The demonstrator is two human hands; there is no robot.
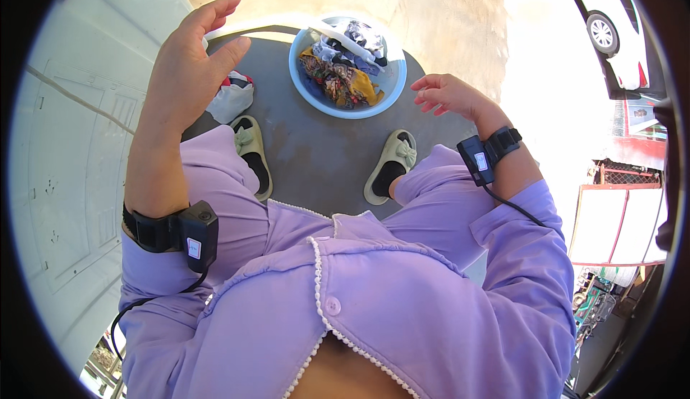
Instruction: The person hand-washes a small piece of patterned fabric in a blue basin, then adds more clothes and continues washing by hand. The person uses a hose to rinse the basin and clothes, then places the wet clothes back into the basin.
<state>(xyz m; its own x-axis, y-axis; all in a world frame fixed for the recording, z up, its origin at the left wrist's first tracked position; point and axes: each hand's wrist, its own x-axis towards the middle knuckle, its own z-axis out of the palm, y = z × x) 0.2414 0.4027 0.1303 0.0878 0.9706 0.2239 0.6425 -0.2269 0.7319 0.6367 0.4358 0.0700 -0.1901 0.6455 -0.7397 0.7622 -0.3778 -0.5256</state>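
A light blue plastic basin (401,78) stands on the grey ground in front of my feet. In it lie a mustard patterned cloth (345,84), dark and white fabrics, and a long white object (350,43) slanting across them. My left hand (197,62) is raised to the left of the basin, fingers apart, with nothing in it. A white bag (232,101) with something red and dark at its top shows just beyond that hand's thumb side. To the right of the basin, my right hand (447,94) hangs in the air, empty, its fingers loosely bent.
My feet, in pale green slippers (262,154) with bows, are set apart below the basin. A white metal panel wall (81,156) rises on the left. Sunlit ground lies beyond. A white car (620,38) and a red-framed white structure (617,224) stand on the right.
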